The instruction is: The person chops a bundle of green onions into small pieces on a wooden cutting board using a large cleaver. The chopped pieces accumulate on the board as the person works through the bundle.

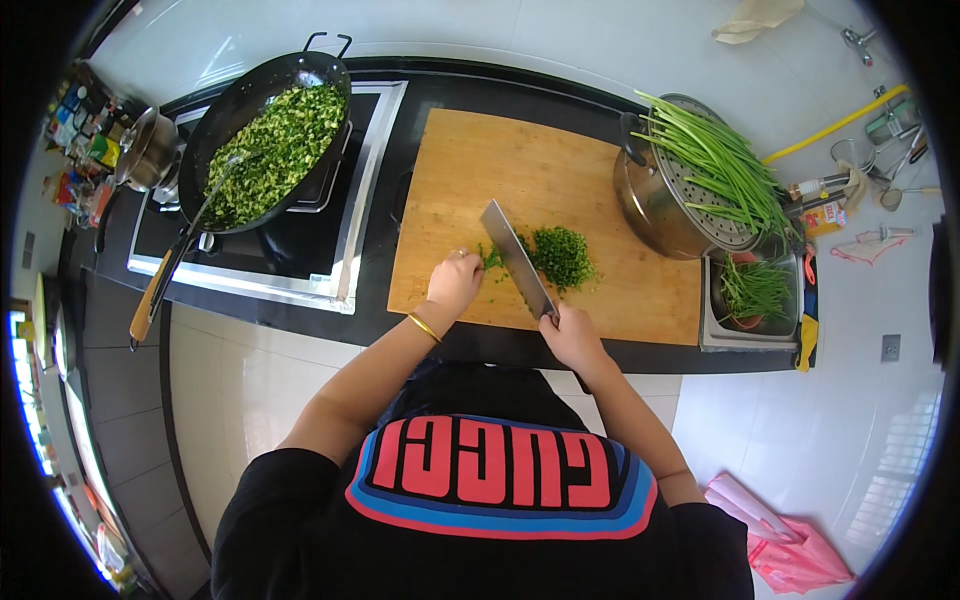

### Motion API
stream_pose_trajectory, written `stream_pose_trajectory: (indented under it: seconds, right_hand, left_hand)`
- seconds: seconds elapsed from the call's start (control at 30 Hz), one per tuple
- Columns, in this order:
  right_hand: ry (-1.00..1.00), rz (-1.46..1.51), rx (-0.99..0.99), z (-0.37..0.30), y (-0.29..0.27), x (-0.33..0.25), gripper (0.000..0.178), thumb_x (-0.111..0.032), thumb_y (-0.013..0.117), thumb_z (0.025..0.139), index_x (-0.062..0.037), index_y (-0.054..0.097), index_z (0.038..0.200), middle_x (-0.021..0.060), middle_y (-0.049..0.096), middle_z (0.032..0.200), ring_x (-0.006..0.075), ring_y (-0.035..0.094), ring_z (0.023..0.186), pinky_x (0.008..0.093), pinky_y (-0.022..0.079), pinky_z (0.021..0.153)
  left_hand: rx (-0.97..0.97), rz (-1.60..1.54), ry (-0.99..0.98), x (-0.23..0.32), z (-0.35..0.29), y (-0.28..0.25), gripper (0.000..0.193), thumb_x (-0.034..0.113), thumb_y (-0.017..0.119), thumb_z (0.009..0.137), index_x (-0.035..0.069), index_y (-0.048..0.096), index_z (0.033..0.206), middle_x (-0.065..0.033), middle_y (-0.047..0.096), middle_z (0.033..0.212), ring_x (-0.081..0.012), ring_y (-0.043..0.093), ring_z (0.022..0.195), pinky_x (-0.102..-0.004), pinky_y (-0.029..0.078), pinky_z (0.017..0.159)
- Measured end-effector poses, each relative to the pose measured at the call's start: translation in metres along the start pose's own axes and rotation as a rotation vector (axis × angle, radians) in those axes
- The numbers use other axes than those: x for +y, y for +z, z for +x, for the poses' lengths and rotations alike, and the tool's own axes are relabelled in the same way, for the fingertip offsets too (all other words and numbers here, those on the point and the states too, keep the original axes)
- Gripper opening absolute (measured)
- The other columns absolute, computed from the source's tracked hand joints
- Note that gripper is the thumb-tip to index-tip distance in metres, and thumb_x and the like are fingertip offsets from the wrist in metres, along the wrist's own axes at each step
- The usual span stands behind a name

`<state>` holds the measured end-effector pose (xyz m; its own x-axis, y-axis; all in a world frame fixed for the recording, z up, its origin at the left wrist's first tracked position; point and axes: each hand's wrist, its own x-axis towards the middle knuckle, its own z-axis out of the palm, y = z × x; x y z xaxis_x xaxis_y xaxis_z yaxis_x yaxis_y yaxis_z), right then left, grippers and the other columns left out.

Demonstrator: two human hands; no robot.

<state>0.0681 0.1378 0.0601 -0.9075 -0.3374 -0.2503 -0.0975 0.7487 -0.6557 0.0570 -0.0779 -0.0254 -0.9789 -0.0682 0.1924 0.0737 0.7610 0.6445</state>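
A wide wooden cutting board (510, 160) lies on the dark counter in front of me. My right hand (573, 335) grips the handle of a cleaver (517, 265), whose broad blade slants up and to the left over the board. Just left of the blade, my left hand (456, 280), with a gold bangle at the wrist, is closed with its fingertips on a short bunch of chives (491, 257). Finely cut chives (564, 257) are heaped right of the blade, with stray bits around them. Most of the cleaver's handle is hidden in my right hand.
On the left, a wok (205, 150) of chopped greens rests on the stove, a spoon in it. A steamer pot (640, 205) with long chives (715, 150) on top stands at the board's right. Beyond it, a sink (710, 325) holds more greens. Bottles and jars crowd the far left.
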Motion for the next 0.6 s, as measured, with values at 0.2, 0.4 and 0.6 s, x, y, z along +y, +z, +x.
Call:
stream_pose_trajectory:
  seconds: [0.2, 0.4, 0.6]
  right_hand:
    - [-0.011, -0.032, 0.0, 0.0, -0.004, -0.005, 0.02, -0.015, 0.053, 0.077, 0.0044, 0.053, 0.075, 0.0243, 0.058, 0.068, 0.0392, 0.059, 0.066, 0.044, 0.046, 0.06]
    - [-0.028, -0.117, -0.112, -0.006, -0.007, -0.009, 0.019, -0.015, 0.052, 0.077, 0.0035, 0.053, 0.074, 0.0238, 0.058, 0.068, 0.0389, 0.058, 0.067, 0.0445, 0.046, 0.063]
    - [-0.039, -0.15, -0.152, -0.008, -0.006, -0.011, 0.018, -0.014, 0.051, 0.077, 0.0037, 0.053, 0.074, 0.0241, 0.058, 0.068, 0.0395, 0.058, 0.067, 0.0455, 0.045, 0.064]
  left_hand:
    - [0.036, -0.007, -0.018, 0.002, 0.006, 0.0, 0.007, 0.009, 0.063, 0.07, 0.004, 0.058, 0.071, -0.0134, 0.056, 0.074, -0.0311, 0.057, 0.071, -0.0392, 0.048, 0.062]
    - [0.112, -0.184, -0.089, -0.004, -0.001, -0.01, 0.007, 0.006, 0.065, 0.067, 0.002, 0.06, 0.07, -0.0134, 0.056, 0.07, -0.028, 0.057, 0.069, -0.0365, 0.047, 0.061]
    - [0.045, -0.102, -0.128, 0.001, -0.008, -0.016, 0.005, 0.006, 0.064, 0.068, 0.002, 0.061, 0.069, -0.0151, 0.056, 0.078, -0.0316, 0.056, 0.072, -0.0392, 0.048, 0.064]
